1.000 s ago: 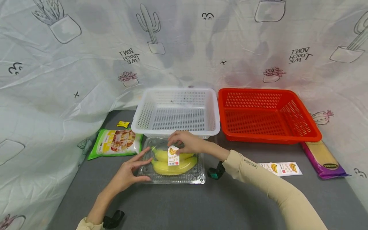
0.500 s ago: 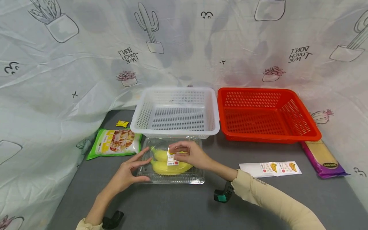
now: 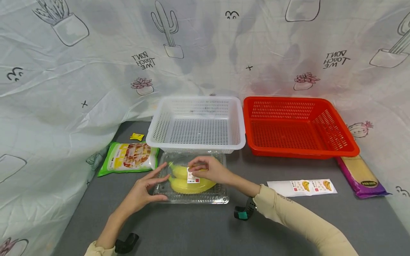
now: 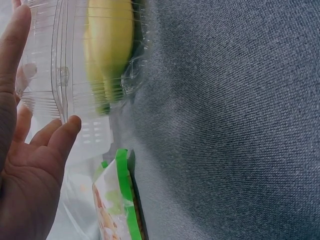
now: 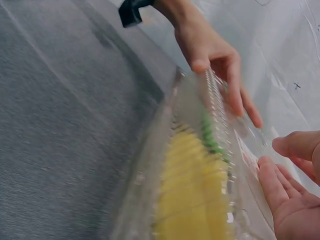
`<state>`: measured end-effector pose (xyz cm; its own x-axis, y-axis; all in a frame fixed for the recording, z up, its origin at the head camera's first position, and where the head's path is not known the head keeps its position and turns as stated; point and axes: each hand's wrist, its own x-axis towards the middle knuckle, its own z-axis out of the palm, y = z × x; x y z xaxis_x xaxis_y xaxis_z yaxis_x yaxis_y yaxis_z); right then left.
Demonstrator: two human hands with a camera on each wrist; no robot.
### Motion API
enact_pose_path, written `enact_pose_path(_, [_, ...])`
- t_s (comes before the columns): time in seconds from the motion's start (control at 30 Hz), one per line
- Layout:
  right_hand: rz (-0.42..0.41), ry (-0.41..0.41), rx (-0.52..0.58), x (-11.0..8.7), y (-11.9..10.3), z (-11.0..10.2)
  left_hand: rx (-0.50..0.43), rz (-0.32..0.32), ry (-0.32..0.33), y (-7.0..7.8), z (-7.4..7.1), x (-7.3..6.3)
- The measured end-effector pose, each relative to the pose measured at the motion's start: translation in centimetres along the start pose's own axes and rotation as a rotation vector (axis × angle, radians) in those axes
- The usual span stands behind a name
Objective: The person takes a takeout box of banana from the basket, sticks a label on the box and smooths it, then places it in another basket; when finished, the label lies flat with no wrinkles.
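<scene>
Two bananas (image 3: 192, 186) lie inside a clear plastic clamshell box (image 3: 221, 200) with its lid down. A white banana label (image 3: 193, 179) lies on top of the lid, its upper part hidden by fingers. My right hand (image 3: 215, 171) is over the label; in the right wrist view its fingertips (image 5: 264, 161) press at the label, thumb and fingers apart. My left hand (image 3: 141, 192) rests with spread fingers on the box's left side, the thumb near the front corner. In the left wrist view, its fingers (image 4: 67, 131) touch the clear rim.
Behind the box stand a white basket (image 3: 195, 146) and a red basket (image 3: 298, 153). A green snack bag (image 3: 131, 156) and a small yellow packet (image 3: 137, 137) lie left. On the right are a label strip (image 3: 282, 188) and a purple package (image 3: 368, 185).
My right hand has moved slightly lower over the label, covering its banana picture. More of the label strip at right now shows. The left hand stays in place on the box.
</scene>
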<state>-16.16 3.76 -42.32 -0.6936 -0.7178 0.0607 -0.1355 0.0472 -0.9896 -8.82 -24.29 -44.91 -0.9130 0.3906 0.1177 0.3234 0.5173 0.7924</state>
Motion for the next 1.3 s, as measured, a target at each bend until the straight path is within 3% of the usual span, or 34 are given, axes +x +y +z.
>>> enact_pose_path(0.2, [-0.023, 0.083, -0.016, 1.2, 0.4, -0.4, -0.004, 0.019, 0.013, 0.0, 0.0, -0.1])
enact_pose_path(0.3, [-0.096, 0.156, -0.068, 1.0, 0.6, -0.4, -0.008, 0.018, 0.016, 0.0, 0.2, -0.3])
enact_pose_path(0.57, [-0.411, 0.454, -0.319, -2.3, 0.6, -3.0, 0.044, 0.023, 0.049, 0.0, 1.4, -0.4])
enact_pose_path(0.7, [-0.496, 0.615, -0.453, -4.9, -0.3, -5.4, 0.089, -0.028, 0.090, 0.3, 1.7, -0.2])
enact_pose_path(0.9, [-0.458, 0.765, -0.573, -9.2, -0.7, -9.3, 0.133, -0.105, 0.083, 0.2, 1.9, -0.1])
enact_pose_path(1.17, [-0.371, 0.856, -0.808, -15.8, 2.8, -17.7, 0.113, -0.111, 0.091, -0.2, 2.4, -0.3])
enact_pose_path(1.3, [-0.297, 0.877, -0.898, -19.6, 2.9, -20.7, 0.095, -0.123, 0.092, -0.2, 2.3, -0.3])
